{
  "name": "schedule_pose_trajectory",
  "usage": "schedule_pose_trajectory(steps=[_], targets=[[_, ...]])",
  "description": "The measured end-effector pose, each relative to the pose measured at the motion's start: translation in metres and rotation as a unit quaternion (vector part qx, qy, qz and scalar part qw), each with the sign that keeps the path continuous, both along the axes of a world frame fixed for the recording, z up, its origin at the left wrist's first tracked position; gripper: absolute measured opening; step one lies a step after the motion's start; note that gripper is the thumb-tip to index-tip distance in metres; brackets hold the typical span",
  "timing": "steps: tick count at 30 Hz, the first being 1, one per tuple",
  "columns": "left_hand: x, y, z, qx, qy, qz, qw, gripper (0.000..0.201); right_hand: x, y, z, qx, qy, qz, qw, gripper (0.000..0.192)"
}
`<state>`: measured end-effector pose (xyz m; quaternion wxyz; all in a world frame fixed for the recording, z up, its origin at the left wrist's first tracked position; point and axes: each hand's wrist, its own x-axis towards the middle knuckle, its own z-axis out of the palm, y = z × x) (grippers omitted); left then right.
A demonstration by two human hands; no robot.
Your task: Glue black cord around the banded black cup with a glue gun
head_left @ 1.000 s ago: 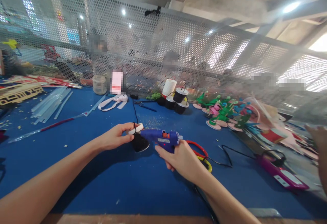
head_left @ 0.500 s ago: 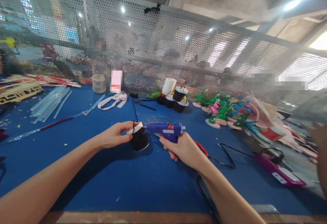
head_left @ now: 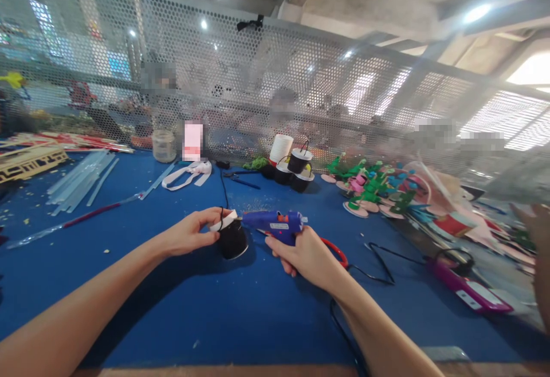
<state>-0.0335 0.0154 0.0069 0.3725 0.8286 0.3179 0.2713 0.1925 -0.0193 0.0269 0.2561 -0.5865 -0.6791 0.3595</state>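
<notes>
My left hand (head_left: 195, 232) pinches the white rim of a small black bucket (head_left: 233, 240), which tilts over the blue table. A black cord runs up from the bucket's rim across the table. My right hand (head_left: 298, 251) is closed around a blue glue gun (head_left: 275, 222). The gun's nozzle points left and meets, or nearly meets, the white rim near my left fingertips. Scissors with a red handle (head_left: 337, 252) show on both sides of my right hand; whether they are held or lie beneath it I cannot tell.
Similar small black buckets (head_left: 301, 161) stand stacked beside a white spool (head_left: 281, 149). Glue sticks (head_left: 83, 179) and white ribbon (head_left: 189, 175) lie left. Green craft figures (head_left: 369, 188) and a purple device (head_left: 470, 285) are right, near another person's arm (head_left: 541, 262). A perforated screen (head_left: 240, 79) stands behind.
The view has shifted slightly. Both hands keep their grips, and the glue gun's nozzle stays at the bucket's rim.
</notes>
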Motion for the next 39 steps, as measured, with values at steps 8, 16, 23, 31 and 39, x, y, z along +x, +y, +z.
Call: schedule_pose_trajectory(steps=[8,16,23,31,39], targets=[[-0.001,0.001,-0.001,-0.006,0.004,-0.004,1.0,0.019,-0.006,-0.008,0.005,-0.018,0.017,0.004,1.0,0.024],[0.0,0.001,-0.002,-0.042,-0.029,0.007,0.999,0.012,0.008,0.01,-0.005,-0.008,0.059,0.03,0.998,0.029],[0.002,0.001,-0.001,-0.056,-0.038,0.012,0.998,0.017,0.012,0.016,-0.011,-0.011,0.084,0.032,0.996,0.029],[0.004,-0.001,0.003,-0.067,-0.033,0.024,0.997,0.014,0.011,0.01,-0.008,-0.005,0.076,0.027,0.997,0.029],[0.003,0.0,0.001,-0.071,-0.036,0.025,0.997,0.012,0.011,0.009,-0.007,-0.005,0.077,0.035,0.996,0.029]])
